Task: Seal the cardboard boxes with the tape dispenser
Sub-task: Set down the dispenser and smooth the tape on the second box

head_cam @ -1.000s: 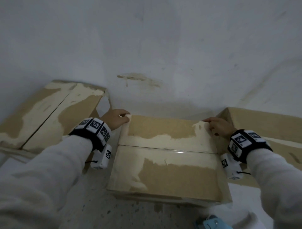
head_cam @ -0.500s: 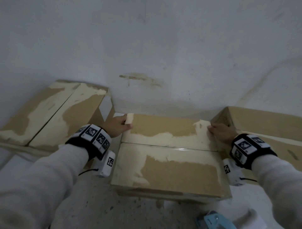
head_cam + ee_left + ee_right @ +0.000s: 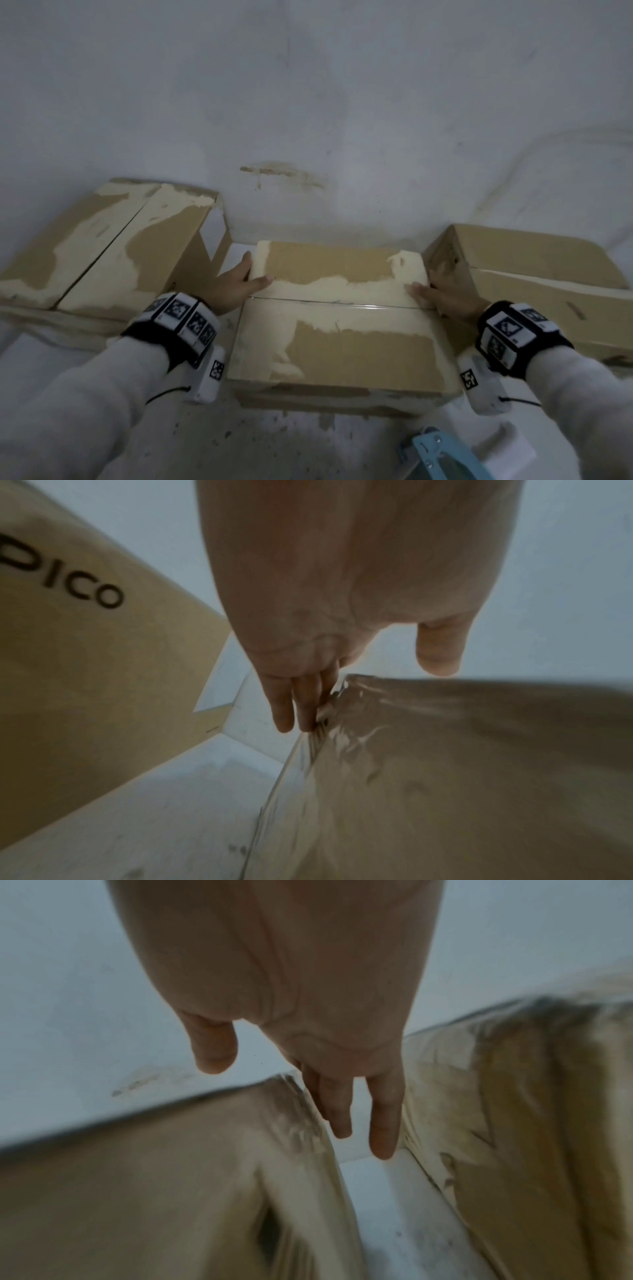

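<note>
The middle cardboard box (image 3: 342, 346) lies flaps closed, a glossy strip along its centre seam (image 3: 342, 303). My left hand (image 3: 239, 284) presses its left side, thumb on top near the seam. In the left wrist view the left hand (image 3: 329, 674) has straight fingers (image 3: 284, 712) flat against the box (image 3: 479, 777). My right hand (image 3: 442, 298) presses the right side. In the right wrist view the right hand (image 3: 308, 1091) points straight fingers (image 3: 382, 1139) down the gap beside the box (image 3: 137, 1177). A light blue tape dispenser (image 3: 445, 459) lies on the floor at the bottom edge, untouched.
A larger box (image 3: 102, 253) sits to the left, printed "PICO" on its side (image 3: 68, 601). Another box (image 3: 531, 274) stands close on the right (image 3: 531, 1123), leaving a narrow gap. A white wall (image 3: 308, 102) backs all three boxes. The floor (image 3: 291, 445) is pale and speckled.
Both hands have slid from the box's far corners toward me along its sides, to the ends of the seam. Their fingers went from curled over the corners to straight down the sides.
</note>
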